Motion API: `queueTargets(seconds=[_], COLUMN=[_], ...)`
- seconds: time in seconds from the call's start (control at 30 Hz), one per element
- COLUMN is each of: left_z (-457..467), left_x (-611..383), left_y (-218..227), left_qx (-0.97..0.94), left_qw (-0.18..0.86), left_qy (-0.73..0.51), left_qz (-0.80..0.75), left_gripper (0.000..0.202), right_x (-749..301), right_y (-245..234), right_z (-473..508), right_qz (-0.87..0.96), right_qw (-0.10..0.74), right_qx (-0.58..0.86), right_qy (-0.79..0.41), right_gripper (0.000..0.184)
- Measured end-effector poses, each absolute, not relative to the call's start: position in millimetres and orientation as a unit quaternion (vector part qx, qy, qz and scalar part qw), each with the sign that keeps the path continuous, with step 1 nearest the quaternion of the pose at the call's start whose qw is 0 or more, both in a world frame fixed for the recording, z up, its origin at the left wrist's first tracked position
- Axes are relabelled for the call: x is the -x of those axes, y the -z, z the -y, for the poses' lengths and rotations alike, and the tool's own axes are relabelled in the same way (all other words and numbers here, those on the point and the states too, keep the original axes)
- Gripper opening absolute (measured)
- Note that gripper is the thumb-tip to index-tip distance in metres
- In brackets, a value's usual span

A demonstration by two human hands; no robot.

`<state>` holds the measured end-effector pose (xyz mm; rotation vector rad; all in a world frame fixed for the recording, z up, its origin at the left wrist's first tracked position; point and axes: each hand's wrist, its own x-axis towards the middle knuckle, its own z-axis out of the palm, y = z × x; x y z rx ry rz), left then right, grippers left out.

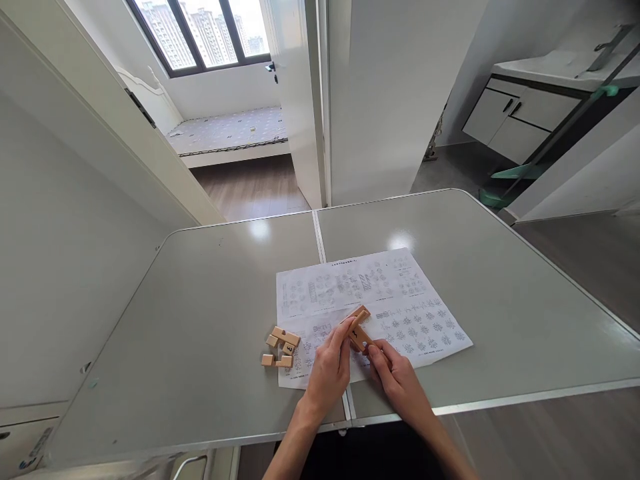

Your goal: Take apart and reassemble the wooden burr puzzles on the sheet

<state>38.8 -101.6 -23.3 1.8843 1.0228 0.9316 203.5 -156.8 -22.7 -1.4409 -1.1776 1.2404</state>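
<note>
My left hand (331, 363) and my right hand (395, 372) meet over a printed instruction sheet (400, 293) near the front edge of the grey folding table (210, 293). Together they pinch a small assembly of wooden puzzle pieces (359, 327), one marked with a dark number. The left fingers close on its left side, the right fingers on its lower right end. Several more loose wooden pieces (281, 347) lie in a cluster at the sheet's left edge, just left of my left hand.
The table has a centre seam (320, 247) running front to back. Beyond it stand a white wall and an open door (295, 100) to a room with a window. A cabinet with a countertop (520, 113) is at the far right.
</note>
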Motion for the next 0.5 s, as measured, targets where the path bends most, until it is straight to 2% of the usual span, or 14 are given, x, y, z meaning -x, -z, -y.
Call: queueTargets(seconds=[0.5], left_z=[99.5], left_x=[-38.7], left_y=[19.6], left_qx=[-0.768], left_qw=[0.384], left_qy=[-0.348], left_qz=[-0.376], left_gripper=[0.046], right_x=[-203.9], right_y=[27.1], right_z=[158.3], right_qz=[0.480], right_qw=[0.431], right_qx=[0.590], right_qy=[-0.485], right_gripper=[0.045])
